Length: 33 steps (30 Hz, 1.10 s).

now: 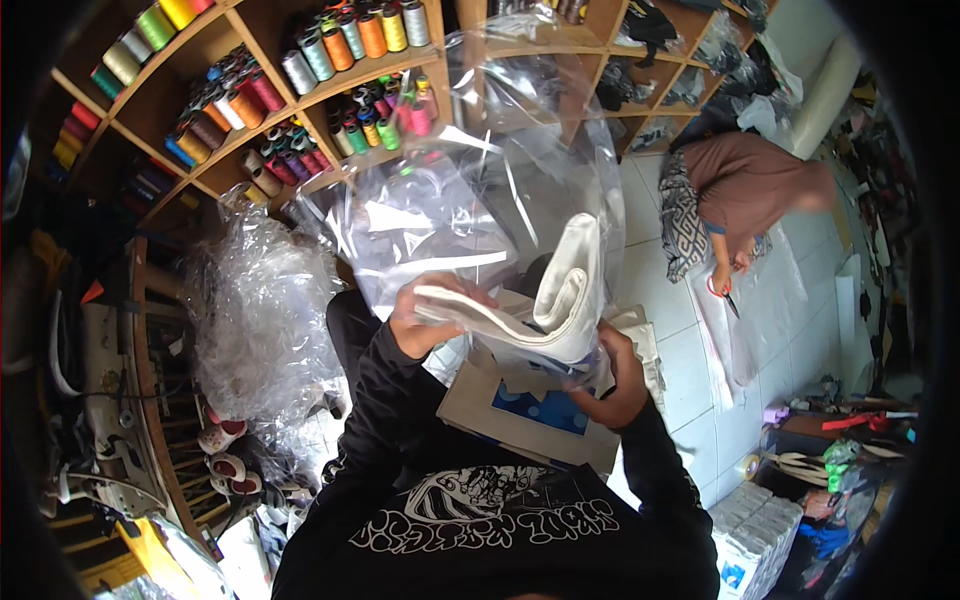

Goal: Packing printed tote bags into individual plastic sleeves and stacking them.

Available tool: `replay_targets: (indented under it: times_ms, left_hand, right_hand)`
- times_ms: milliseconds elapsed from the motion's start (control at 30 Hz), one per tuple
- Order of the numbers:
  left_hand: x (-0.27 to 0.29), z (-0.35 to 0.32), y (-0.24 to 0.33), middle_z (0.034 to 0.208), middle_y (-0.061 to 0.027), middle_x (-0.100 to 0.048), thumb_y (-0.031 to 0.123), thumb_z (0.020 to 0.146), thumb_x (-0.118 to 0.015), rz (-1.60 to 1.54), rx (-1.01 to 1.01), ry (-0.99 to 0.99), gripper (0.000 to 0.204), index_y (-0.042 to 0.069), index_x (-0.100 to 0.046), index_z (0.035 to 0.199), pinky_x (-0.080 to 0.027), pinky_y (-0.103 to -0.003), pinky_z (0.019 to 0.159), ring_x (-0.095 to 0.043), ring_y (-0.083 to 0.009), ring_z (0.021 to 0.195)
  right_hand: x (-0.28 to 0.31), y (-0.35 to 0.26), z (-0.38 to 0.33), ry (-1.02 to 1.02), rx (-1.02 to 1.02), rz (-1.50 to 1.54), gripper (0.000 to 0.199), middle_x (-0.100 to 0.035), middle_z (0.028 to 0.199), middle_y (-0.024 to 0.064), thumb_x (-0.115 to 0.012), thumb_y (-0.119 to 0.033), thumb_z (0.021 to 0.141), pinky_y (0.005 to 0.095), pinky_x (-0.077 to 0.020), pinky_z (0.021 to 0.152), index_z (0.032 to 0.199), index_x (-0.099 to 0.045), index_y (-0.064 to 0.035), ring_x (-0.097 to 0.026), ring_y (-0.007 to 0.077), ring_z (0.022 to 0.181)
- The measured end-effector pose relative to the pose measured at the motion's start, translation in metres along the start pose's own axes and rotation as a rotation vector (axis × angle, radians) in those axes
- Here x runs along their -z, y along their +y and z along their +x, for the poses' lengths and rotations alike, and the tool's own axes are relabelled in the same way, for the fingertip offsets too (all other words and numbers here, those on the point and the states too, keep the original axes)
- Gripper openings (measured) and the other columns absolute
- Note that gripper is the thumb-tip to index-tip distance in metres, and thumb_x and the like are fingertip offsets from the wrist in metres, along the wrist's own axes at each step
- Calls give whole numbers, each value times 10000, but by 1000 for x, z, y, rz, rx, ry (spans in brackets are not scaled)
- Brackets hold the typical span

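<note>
My left hand [420, 318] grips one end of a folded white cloth [560, 300] that bends upward in front of me. My right hand [618, 372] is closed on the lower edge of a large clear plastic bag [480, 170], beside the cloth's other end. The bag billows up above both hands and the cloth's upright part sits against or inside it; which one I cannot tell. Under my hands, on my lap, lies a beige cloth bag with a blue print [545, 410]. Both forearms wear black sleeves.
Wooden shelves with several coloured thread spools [330, 50] fill the upper left. A heap of crumpled clear plastic [260, 310] lies at my left. Another person [750, 190] sits on the white tiled floor at right, cutting plastic sheet with scissors. Stacked white packs [760, 530] stand lower right.
</note>
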State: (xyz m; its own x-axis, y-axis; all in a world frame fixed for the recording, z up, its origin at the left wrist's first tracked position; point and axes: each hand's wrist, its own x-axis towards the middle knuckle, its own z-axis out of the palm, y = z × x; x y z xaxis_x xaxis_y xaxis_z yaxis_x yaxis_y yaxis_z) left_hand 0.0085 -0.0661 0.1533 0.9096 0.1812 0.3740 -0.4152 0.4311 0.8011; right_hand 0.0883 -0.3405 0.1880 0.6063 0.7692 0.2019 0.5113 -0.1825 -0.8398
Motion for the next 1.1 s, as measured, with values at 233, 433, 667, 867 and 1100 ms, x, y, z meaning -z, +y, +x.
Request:
replay_targets:
  times_ms: [233, 433, 667, 867, 1100]
  left_hand:
    - [-12, 10, -2, 745, -228, -607, 320, 833, -611, -55, 21, -251, 380, -60, -596, 837, -473, -536, 781, -623, -369, 738]
    - [-17, 8, -2, 906, -221, -618, 239, 864, -593, 23, 206, -178, 279, -38, -563, 860, -484, -479, 814, -612, -377, 911]
    - [-30, 9, -1, 1034, -126, -623, -1, 748, -683, 404, 71, -211, 351, -37, -565, 1077, -456, -283, 838, -602, -212, 954]
    - [-17, -19, -45, 991, -109, -639, 32, 762, -679, 493, 249, -87, 300, -25, -586, 1041, -453, -281, 817, -594, -156, 918]
    - [0, -41, -91, 864, -154, -641, 160, 781, -690, 795, 307, -138, 334, -15, -565, 1037, -478, -311, 704, -616, -175, 785]
  right_hand:
    - [92, 39, 5, -154, -33, 271, 714, -347, 1378, 146, -691, -121, 740, 369, -285, 1023, 1340, -319, -12, -348, 262, 1270]
    - [80, 56, 64, 45, 170, 606, 785, -313, 1385, 132, -672, -133, 730, 369, -245, 1038, 1367, -233, -4, -302, 248, 1290]
    - [88, 125, 53, -113, -8, 503, 431, -529, 1177, 73, -558, 24, 792, 309, -371, 958, 1209, -451, -3, -495, 170, 1119]
    - [72, 197, 15, 2, -108, 802, 540, -497, 1233, 82, -626, 19, 769, 337, -376, 974, 1257, -399, -20, -484, 191, 1141]
    - [64, 216, -12, -18, -245, 492, 504, -539, 1173, 78, -656, -27, 767, 317, -408, 930, 1224, -444, -26, -514, 179, 1083]
